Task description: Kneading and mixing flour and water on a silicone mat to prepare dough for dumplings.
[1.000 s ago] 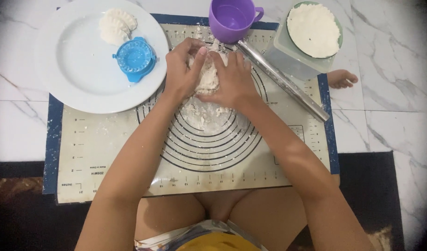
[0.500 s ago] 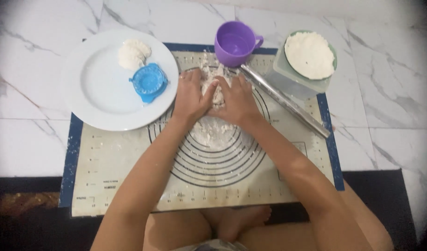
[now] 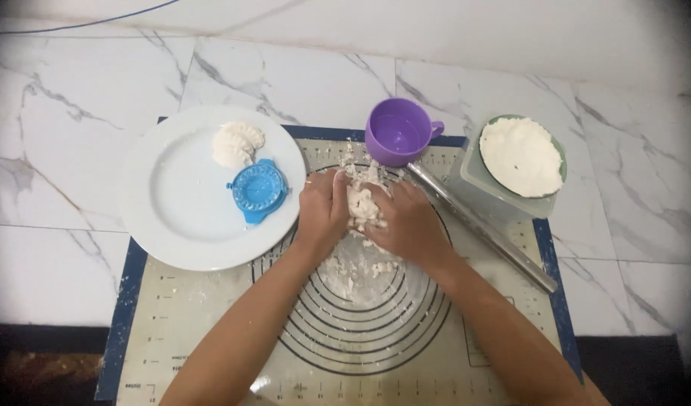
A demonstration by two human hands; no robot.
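Observation:
A crumbly white lump of dough (image 3: 362,204) lies on a beige baking mat (image 3: 210,323) with black rings and a blue border. My left hand (image 3: 323,209) presses against the dough's left side. My right hand (image 3: 407,222) cups it from the right, fingers curled over it. Loose flour and dough crumbs (image 3: 356,272) are scattered on the mat just below my hands.
A white plate (image 3: 180,218) at the left holds a folded dumpling (image 3: 236,143) and a blue dumpling press (image 3: 258,189). A purple cup (image 3: 397,132) stands behind the dough. A metal rolling pin (image 3: 484,229) lies diagonally at the right. A bowl of flour (image 3: 520,156) sits far right.
The camera view has tilted so everything sits lower in frame. My hands have stayed together on the dough, squeezing it between them.

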